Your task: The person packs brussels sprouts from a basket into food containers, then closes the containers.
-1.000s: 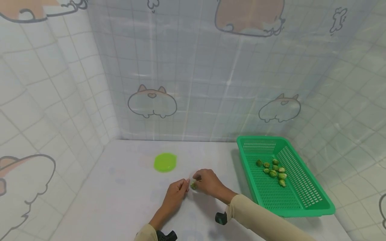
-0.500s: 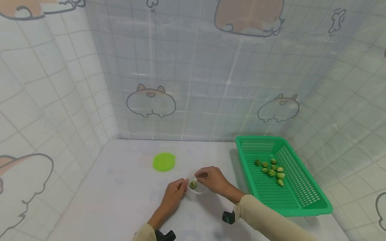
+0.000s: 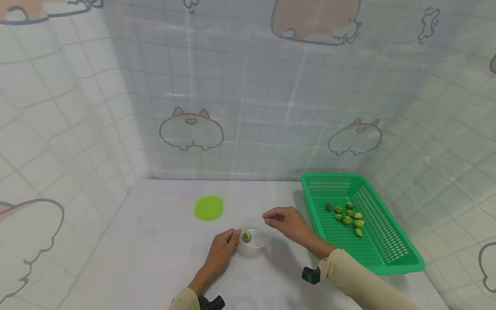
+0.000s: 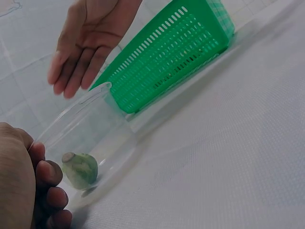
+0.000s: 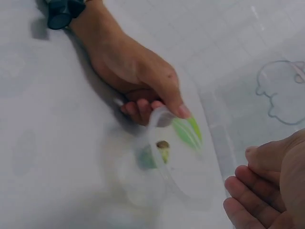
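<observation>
My left hand (image 3: 222, 249) pinches the rim of a round clear plastic tub (image 3: 256, 249) between thumb and fingers, on the tub's left side. One Brussels sprout (image 4: 81, 170) lies at the bottom of the tub, its cut stem end showing. Beyond the tub's far right side, my right hand (image 3: 289, 224) hovers with loosely bent fingers and nothing in them. In the right wrist view its fingers (image 5: 255, 191) are apart from the tub's rim.
A green slotted basket (image 3: 399, 273) stands on the right of the white table (image 3: 155, 258), with several Brussels sprouts (image 3: 347, 220) in it. A flat lime-green lid (image 3: 209, 208) lies behind my left hand. Patterned sheeting (image 3: 248, 107) walls the back and sides.
My right hand has drawn back from over the tub, up and to the right, and its fingers have loosened. More of the tub and sprout shows. The left hand stays at the rim.
</observation>
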Tool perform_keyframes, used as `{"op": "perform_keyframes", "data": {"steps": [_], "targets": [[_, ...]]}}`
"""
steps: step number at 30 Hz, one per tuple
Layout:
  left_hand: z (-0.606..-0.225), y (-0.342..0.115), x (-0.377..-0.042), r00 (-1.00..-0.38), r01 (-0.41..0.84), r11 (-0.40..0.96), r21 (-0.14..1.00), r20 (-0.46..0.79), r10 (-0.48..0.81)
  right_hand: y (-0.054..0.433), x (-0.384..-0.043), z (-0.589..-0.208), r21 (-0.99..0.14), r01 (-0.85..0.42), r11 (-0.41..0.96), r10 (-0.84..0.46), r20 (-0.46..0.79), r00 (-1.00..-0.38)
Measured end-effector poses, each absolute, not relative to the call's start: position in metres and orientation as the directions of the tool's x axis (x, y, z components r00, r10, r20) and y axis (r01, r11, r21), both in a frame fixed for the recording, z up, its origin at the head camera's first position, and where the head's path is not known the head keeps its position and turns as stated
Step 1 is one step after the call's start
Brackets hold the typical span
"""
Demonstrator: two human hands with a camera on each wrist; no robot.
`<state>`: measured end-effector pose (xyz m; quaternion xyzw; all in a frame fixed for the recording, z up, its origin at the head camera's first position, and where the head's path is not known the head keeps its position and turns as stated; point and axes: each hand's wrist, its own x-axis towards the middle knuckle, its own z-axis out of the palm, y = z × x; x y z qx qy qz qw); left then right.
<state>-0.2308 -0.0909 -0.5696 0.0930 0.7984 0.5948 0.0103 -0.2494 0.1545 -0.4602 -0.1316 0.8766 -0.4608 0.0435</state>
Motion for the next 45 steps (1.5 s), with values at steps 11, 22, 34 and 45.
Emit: {"op": "perform_keyframes", "data": {"steps": [11,22,34,45], "targets": [[-0.57,-0.095,-0.231,-0.982,0.143,0.284,0.948,0.101,0.157,0.202,-0.254,-0.432,-0.891,-0.135,0.433,-0.207,0.048,-0.977],[-0.568,-0.098,-0.232,-0.986,0.126,0.301,0.945,0.085,0.146,0.253,-0.262,-0.414,-0.83,-0.069,0.554,-0.1,0.016,-0.995],[-0.57,-0.097,-0.232,-0.983,0.142,0.289,0.947,0.101,0.153,0.305,-0.279,-0.43,-0.754,-0.106,0.649,-0.053,0.093,-0.994],[-0.569,-0.091,-0.228,-0.982,0.129,0.272,0.954,0.084,0.171,0.337,-0.286,-0.451,-0.739,-0.045,0.672,-0.033,0.03,-0.999]]}}
